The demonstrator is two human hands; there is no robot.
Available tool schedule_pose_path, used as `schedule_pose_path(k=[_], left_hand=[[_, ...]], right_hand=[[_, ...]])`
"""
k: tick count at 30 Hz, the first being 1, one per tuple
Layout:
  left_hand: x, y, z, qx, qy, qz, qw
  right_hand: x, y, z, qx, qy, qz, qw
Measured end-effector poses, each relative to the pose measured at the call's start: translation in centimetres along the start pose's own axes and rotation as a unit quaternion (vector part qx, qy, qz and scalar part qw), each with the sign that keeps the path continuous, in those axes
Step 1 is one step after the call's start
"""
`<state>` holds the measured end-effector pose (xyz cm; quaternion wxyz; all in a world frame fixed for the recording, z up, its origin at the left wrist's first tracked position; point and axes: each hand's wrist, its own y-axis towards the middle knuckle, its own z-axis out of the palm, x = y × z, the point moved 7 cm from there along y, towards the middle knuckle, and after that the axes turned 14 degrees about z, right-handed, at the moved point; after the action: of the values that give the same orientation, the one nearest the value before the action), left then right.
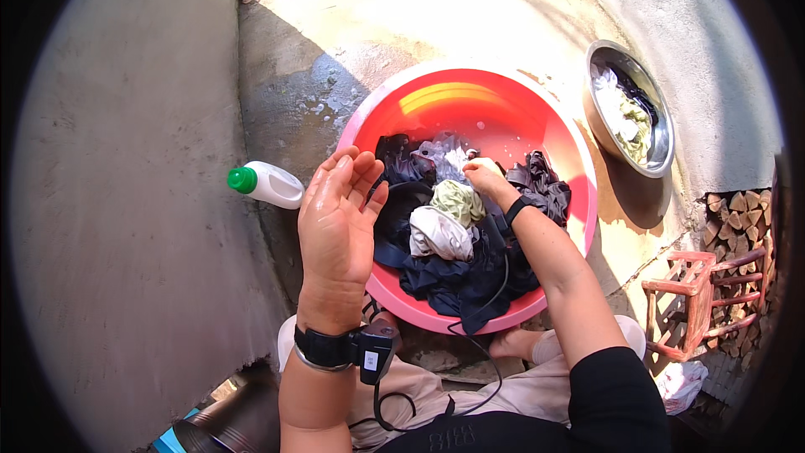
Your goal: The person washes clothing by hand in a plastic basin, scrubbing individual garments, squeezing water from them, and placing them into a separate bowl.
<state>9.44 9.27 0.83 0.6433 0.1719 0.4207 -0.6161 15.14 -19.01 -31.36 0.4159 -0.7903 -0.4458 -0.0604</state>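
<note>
A wide red-pink plastic tub point(582, 157) stands in front of me with wet clothes in it. Dark navy cloth point(453, 283) hangs over its near rim. A bunched white garment point(440, 233) and a pale green one point(458, 202) lie on top of the dark clothes, in the middle. My left hand point(343, 214) is raised over the tub's left rim, palm up, wet and holding nothing, with the thumb apart from the fingers. My right hand point(484, 176) reaches in by a light grey garment point(443, 154); its fingertips are partly hidden, so a grip cannot be made out.
A white bottle point(277, 185) with a green cap lies against the left wall point(138, 170). At right a metal basin point(663, 157) holds clothes. Nearer are a red wooden chair point(692, 289), stacked firewood point(742, 214) and a plastic bag point(681, 385). A black cable point(494, 358) trails across my lap.
</note>
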Motion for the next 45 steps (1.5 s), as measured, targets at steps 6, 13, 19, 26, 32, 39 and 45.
schedule_pose_path(k=[6,13,19,26,32,39,45], left_hand=[[-1.3,0.7,-1.4,-0.024,0.010,0.015,1.000],[-0.5,1.3,-0.1,0.000,-0.002,-0.004,1.000],[-0.6,0.9,-0.7,0.000,-0.005,0.001,1.000],[-0.4,0.2,-0.5,-0.001,-0.016,0.008,1.000],[0.0,-0.1,0.5,0.000,-0.003,0.005,1.000],[0.7,0.3,0.5,-0.013,0.022,-0.013,1.000],[2.0,0.8,0.2,-0.001,0.073,-0.039,0.997]], right_hand=[[1.1,2.3,3.3,-0.071,-0.066,0.047,0.994],[-1.4,3.5,2.1,0.019,0.070,-0.017,0.997],[3.0,-3.1,-8.9,0.091,0.514,-0.073,0.850],[7.1,-5.9,-18.1,0.155,0.586,-0.127,0.785],[-11.9,2.4,-13.6,-0.040,0.501,0.168,0.848],[-10.6,7.7,-9.9,-0.108,0.071,-0.034,0.991],[-6.7,8.6,-4.0,0.031,-0.085,0.003,0.996]])
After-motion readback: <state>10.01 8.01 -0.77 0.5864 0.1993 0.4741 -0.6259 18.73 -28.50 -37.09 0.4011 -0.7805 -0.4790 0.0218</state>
